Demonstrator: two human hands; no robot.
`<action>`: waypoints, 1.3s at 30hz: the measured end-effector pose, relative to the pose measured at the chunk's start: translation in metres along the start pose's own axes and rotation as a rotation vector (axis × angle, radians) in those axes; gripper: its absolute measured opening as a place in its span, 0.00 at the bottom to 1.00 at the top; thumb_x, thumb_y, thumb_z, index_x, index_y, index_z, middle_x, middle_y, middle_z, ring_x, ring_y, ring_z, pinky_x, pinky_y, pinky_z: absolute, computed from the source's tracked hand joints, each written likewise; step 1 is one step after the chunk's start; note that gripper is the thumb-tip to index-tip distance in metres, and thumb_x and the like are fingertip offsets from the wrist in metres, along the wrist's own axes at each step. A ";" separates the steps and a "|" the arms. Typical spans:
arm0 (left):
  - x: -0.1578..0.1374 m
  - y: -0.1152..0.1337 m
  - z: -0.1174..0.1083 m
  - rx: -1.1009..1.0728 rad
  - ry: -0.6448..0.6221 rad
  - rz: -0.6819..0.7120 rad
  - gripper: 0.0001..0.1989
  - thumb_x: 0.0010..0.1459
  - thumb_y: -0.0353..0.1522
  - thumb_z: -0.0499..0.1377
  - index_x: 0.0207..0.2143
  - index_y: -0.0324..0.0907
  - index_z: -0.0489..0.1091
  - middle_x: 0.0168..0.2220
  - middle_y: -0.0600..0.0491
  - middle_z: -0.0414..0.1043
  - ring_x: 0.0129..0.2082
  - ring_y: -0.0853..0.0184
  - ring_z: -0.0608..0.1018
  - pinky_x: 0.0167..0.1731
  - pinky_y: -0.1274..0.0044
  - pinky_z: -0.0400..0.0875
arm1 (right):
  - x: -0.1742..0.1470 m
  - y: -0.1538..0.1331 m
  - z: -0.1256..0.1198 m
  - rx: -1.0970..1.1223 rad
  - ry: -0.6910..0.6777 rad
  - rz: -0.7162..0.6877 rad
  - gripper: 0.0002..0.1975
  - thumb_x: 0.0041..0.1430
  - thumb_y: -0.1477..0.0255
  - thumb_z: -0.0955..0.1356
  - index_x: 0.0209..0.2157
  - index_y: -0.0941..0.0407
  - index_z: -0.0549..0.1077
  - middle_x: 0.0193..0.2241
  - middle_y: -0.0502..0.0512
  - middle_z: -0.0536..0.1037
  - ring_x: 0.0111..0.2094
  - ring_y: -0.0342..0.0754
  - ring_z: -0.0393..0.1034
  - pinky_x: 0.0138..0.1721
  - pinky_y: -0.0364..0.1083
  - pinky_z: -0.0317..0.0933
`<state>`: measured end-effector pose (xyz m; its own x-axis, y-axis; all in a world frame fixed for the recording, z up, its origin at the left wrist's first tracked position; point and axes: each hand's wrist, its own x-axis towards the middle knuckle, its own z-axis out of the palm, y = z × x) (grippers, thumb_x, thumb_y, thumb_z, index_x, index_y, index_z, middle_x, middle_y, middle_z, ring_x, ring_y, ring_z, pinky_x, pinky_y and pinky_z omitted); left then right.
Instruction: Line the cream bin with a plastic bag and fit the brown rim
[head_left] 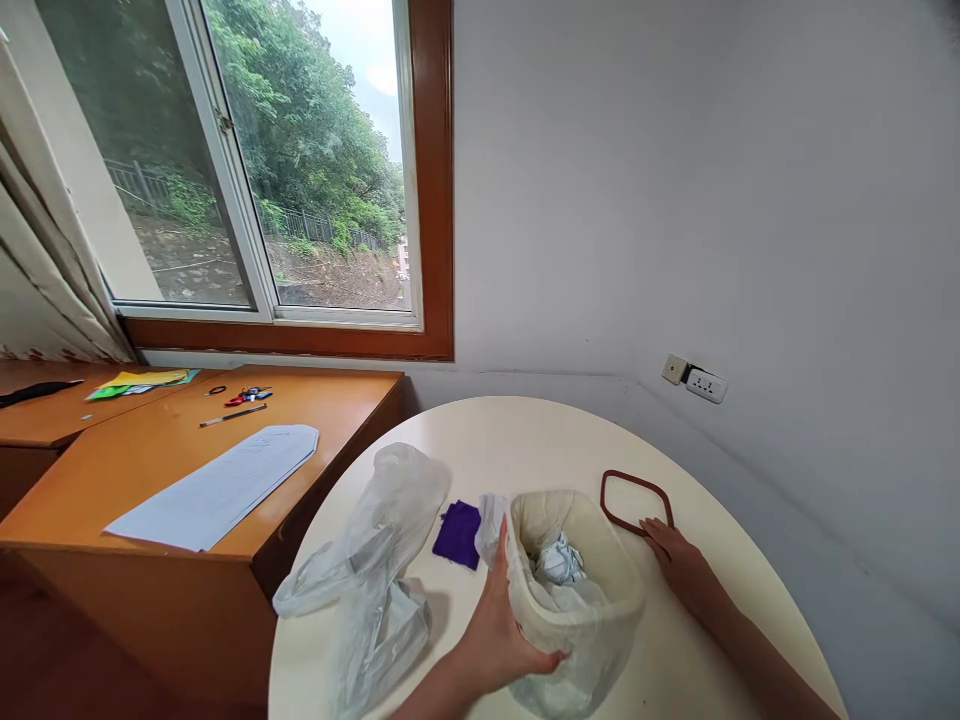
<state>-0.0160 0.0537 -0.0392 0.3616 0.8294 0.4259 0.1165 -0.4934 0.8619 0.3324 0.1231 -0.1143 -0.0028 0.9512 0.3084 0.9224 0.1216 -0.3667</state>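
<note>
A pale trash bin (626, 600) lined with a thin translucent bag stands on the round table, with crumpled white paper (561, 560) inside. My left hand (501, 625) grips the bin's left side, fingers along the far part and thumb across the front. Some bag film bunches by its fingertips. On the bin's right, my right hand (675, 555) has its fingers over the near corner of a brown rounded rectangular ring (637, 479), which lies on the table; its thumb is hidden. A purple cloth (457, 535) lies left of the bin, beside a crumpled clear plastic bag (386, 540).
The cream round table (517, 420) meets the wall, which carries a power socket (706, 385). At left, an orange-brown desk (345, 400) holds white paper sheets (225, 485), a pen (232, 416), keys (251, 396) and coloured papers (142, 380) below a window (315, 170).
</note>
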 end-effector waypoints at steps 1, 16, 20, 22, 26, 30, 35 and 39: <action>0.000 -0.001 0.000 -0.014 0.007 -0.006 0.67 0.28 0.31 0.70 0.62 0.44 0.25 0.63 0.43 0.36 0.61 0.47 0.43 0.59 0.59 0.36 | 0.000 0.001 0.000 -0.008 -0.001 -0.004 0.24 0.59 0.66 0.53 0.51 0.62 0.67 0.53 0.60 0.66 0.55 0.51 0.58 0.55 0.54 0.54; 0.001 0.003 0.000 -0.032 0.014 0.000 0.66 0.29 0.30 0.69 0.62 0.43 0.26 0.63 0.43 0.37 0.61 0.48 0.43 0.60 0.60 0.35 | -0.001 -0.004 -0.003 -0.028 0.034 -0.004 0.22 0.60 0.65 0.55 0.49 0.60 0.68 0.51 0.58 0.68 0.54 0.53 0.60 0.54 0.56 0.56; 0.001 0.003 -0.001 -0.039 0.011 0.000 0.65 0.29 0.30 0.69 0.62 0.43 0.27 0.63 0.43 0.36 0.62 0.48 0.43 0.60 0.60 0.35 | -0.002 -0.007 -0.005 -0.021 0.074 -0.033 0.21 0.59 0.66 0.55 0.48 0.60 0.69 0.50 0.59 0.70 0.52 0.53 0.62 0.53 0.56 0.57; 0.002 0.003 -0.001 -0.046 0.005 -0.001 0.65 0.29 0.30 0.69 0.62 0.43 0.27 0.63 0.43 0.36 0.62 0.48 0.43 0.60 0.60 0.35 | -0.003 -0.009 -0.008 -0.023 0.088 -0.051 0.21 0.59 0.65 0.55 0.47 0.60 0.69 0.49 0.60 0.71 0.51 0.53 0.64 0.53 0.56 0.58; 0.002 0.004 -0.001 -0.051 0.001 -0.003 0.65 0.29 0.32 0.70 0.62 0.42 0.27 0.63 0.42 0.36 0.62 0.48 0.43 0.60 0.60 0.36 | -0.005 -0.012 -0.012 -0.017 0.122 -0.072 0.21 0.59 0.64 0.56 0.47 0.58 0.69 0.48 0.60 0.71 0.50 0.54 0.65 0.50 0.56 0.61; 0.003 0.006 -0.001 -0.041 0.011 -0.020 0.66 0.27 0.31 0.70 0.61 0.43 0.28 0.63 0.42 0.37 0.61 0.47 0.44 0.59 0.59 0.35 | -0.005 -0.014 -0.013 -0.011 0.131 -0.076 0.20 0.59 0.65 0.56 0.46 0.58 0.70 0.47 0.60 0.72 0.49 0.54 0.66 0.49 0.56 0.61; 0.002 0.007 0.000 -0.039 0.027 -0.047 0.67 0.27 0.30 0.70 0.62 0.44 0.26 0.63 0.43 0.37 0.61 0.48 0.44 0.60 0.59 0.35 | -0.005 -0.012 -0.013 -0.012 0.116 -0.062 0.20 0.58 0.65 0.56 0.46 0.59 0.70 0.47 0.60 0.72 0.49 0.54 0.65 0.50 0.55 0.61; 0.002 0.007 -0.001 -0.031 0.027 -0.035 0.67 0.27 0.31 0.70 0.62 0.45 0.28 0.63 0.45 0.37 0.61 0.47 0.45 0.60 0.60 0.36 | -0.005 -0.011 -0.012 -0.015 0.118 -0.068 0.20 0.58 0.65 0.56 0.47 0.59 0.69 0.47 0.60 0.72 0.49 0.53 0.65 0.50 0.55 0.60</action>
<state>-0.0153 0.0522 -0.0325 0.3325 0.8529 0.4024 0.0995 -0.4561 0.8844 0.3267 0.1138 -0.1012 -0.0204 0.9009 0.4335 0.9275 0.1790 -0.3283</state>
